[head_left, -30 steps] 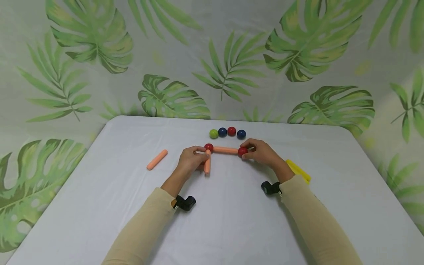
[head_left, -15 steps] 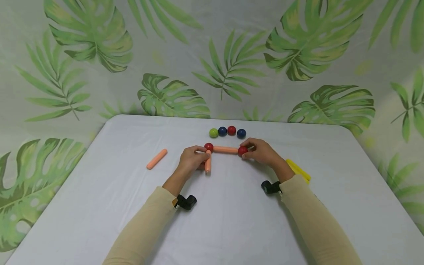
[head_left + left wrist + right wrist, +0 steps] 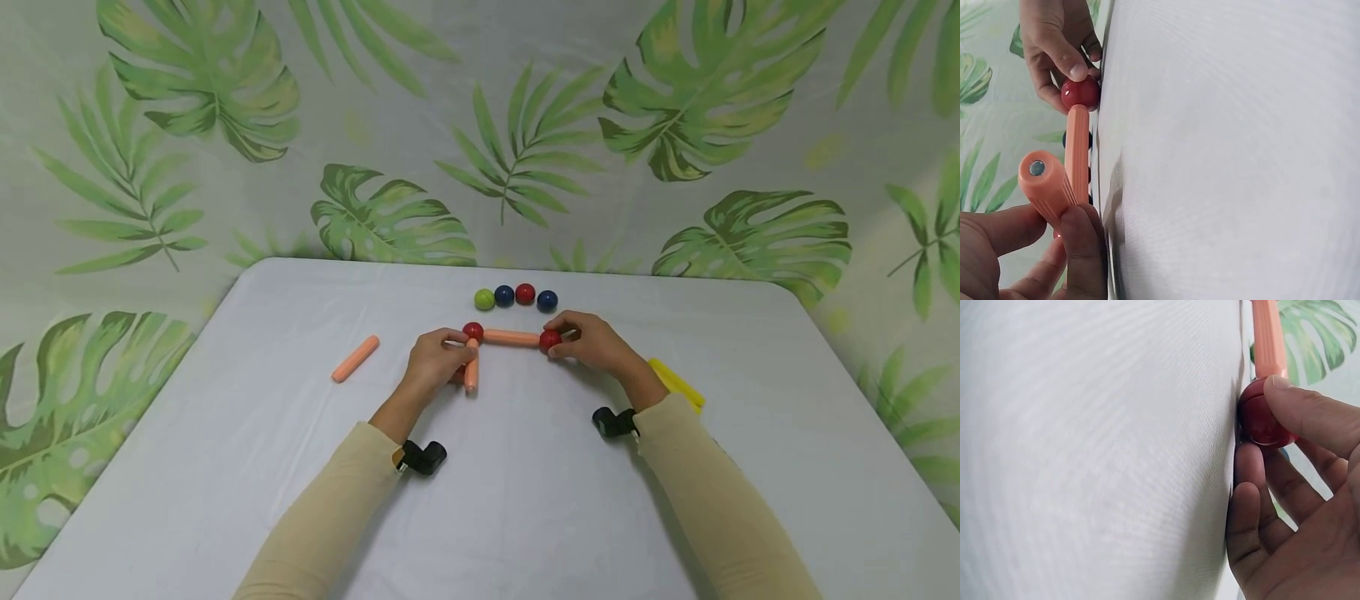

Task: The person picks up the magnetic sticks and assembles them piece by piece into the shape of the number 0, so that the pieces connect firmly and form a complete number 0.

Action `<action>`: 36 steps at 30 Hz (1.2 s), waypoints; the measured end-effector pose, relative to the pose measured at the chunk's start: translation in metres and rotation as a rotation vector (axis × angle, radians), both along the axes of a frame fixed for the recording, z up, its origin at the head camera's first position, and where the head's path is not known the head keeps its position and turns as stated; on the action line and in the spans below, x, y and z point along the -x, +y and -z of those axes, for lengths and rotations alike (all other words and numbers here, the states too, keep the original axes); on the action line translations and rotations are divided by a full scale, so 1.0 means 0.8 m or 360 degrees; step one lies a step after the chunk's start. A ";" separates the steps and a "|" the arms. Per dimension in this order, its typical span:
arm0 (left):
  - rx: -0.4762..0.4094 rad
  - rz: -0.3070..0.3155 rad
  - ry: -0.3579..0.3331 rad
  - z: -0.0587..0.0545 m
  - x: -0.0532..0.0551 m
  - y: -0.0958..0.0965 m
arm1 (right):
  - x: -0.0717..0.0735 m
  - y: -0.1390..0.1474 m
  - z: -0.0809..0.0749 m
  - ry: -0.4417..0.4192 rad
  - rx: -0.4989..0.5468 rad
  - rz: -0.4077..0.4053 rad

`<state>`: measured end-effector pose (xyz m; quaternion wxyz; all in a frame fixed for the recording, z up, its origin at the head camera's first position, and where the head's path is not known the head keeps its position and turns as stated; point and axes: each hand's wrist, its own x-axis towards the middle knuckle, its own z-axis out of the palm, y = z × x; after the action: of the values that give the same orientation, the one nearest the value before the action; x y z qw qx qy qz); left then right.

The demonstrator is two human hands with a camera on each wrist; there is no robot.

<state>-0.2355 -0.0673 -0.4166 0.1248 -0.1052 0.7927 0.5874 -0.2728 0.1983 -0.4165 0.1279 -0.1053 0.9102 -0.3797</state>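
Observation:
My left hand [image 3: 437,363] pinches an orange magnetic rod [image 3: 1043,181] between thumb and fingers. Its near end, with a grey magnet in the tip, points toward me; the far end meets a red ball [image 3: 472,332]. From that ball a second orange rod [image 3: 512,337] runs rightward to another red ball [image 3: 1263,415]. My right hand [image 3: 591,343] holds this second ball between thumb and fingers, low at the tabletop. The left red ball is mostly hidden by the fingers in the left wrist view.
Behind the hands sit a green ball [image 3: 484,299], two blue balls [image 3: 504,295] and a red ball [image 3: 525,293] in a row. A loose orange rod [image 3: 356,359] lies to the left. Yellow rods [image 3: 677,385] lie beside the right forearm on the white table [image 3: 495,517].
The near end of the rod in my left hand has swung very slightly to the right. My right hand keeps its grip on the ball, and the other pieces stay put.

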 end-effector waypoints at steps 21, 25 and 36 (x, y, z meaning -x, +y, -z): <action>0.0164 -0.0010 0.0050 -0.003 0.016 -0.015 | 0.002 0.003 0.003 0.0010 0.0010 -0.0003; 0.0189 0.0021 0.0070 -0.005 0.025 -0.021 | 0.002 0.001 0.002 0.0010 0.0011 -0.0011; 0.0405 0.0345 0.0290 -0.009 0.045 -0.030 | 0.002 0.002 0.002 0.0014 0.0000 -0.0019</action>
<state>-0.2713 -0.0913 -0.4095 0.1008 0.0196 0.8754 0.4725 -0.2747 0.2002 -0.4179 0.1262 -0.1125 0.9100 -0.3785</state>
